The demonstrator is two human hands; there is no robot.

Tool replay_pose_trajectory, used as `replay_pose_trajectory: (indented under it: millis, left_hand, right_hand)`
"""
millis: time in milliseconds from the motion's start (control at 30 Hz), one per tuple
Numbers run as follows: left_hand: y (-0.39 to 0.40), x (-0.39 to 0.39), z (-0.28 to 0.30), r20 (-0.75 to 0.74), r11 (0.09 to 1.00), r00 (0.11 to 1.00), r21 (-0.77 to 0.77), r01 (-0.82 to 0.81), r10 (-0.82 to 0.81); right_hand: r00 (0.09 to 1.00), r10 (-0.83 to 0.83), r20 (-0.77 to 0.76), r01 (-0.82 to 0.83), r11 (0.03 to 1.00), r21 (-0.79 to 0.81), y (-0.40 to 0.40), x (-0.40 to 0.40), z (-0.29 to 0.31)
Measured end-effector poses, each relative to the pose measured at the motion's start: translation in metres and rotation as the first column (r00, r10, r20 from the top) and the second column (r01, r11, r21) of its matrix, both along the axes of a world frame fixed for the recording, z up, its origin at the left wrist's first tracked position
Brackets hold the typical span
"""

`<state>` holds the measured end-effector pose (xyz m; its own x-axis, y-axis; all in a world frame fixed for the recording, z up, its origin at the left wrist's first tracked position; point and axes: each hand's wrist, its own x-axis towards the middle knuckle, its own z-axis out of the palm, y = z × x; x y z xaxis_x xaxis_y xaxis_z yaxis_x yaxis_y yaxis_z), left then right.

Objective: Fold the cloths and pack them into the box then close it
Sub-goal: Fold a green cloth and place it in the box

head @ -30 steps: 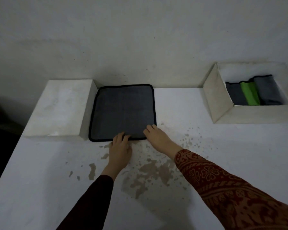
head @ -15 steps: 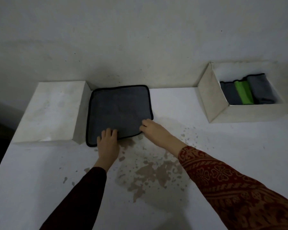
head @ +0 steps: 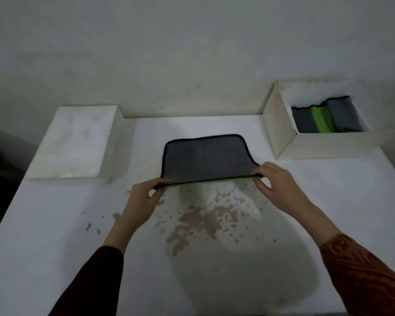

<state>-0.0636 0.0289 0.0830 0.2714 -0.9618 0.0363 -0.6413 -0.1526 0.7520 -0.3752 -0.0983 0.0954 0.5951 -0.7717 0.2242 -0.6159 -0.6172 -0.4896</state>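
Observation:
A grey cloth (head: 205, 159) with a black hem is held by its near edge, which is lifted off the white table (head: 55, 236); its far part droops toward the table. A green underside shows along the near edge. My left hand (head: 144, 197) pinches the near left corner. My right hand (head: 271, 179) pinches the near right corner. The open white box (head: 281, 131) stands at the back right, holding three folded cloths: dark grey, green (head: 320, 119) and grey.
A white box lid (head: 75, 142) lies upside at the back left, next to the wall (head: 192, 53). Brown stains (head: 205, 220) mark the table's middle. The table's left edge drops into darkness.
Both hands have gripped the cloth's near corners, lifted that edge and pulled the cloth toward me and right, away from the lid.

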Motion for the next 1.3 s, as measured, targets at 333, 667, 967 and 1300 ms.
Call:
replay_pose_trajectory:
  millis: [333,667,967,1300]
  left_hand:
    - [0.093,-0.059,-0.029,-0.243,0.944,0.968,0.302,0.128,-0.054]
    - [0.019,-0.043,-0.033,-0.215,0.958,0.943,0.194,-0.211,0.252]
    - [-0.055,-0.031,-0.061,-0.182,0.881,0.875,0.258,-0.397,0.448]
    - [-0.075,-0.027,-0.070,-0.061,0.855,0.883,0.291,-0.430,0.465]
  right_hand:
    - [1.000,-0.013,0.022,0.000,0.867,0.498,0.109,-0.093,-0.046]
    - [0.935,-0.338,0.107,0.262,0.862,0.434,0.012,-0.063,-0.047]
    - [0.885,-0.466,-0.015,0.432,0.808,0.401,-0.065,-0.007,-0.074]
    - [0.804,-0.568,-0.178,0.588,0.712,0.384,-0.064,0.006,-0.084]
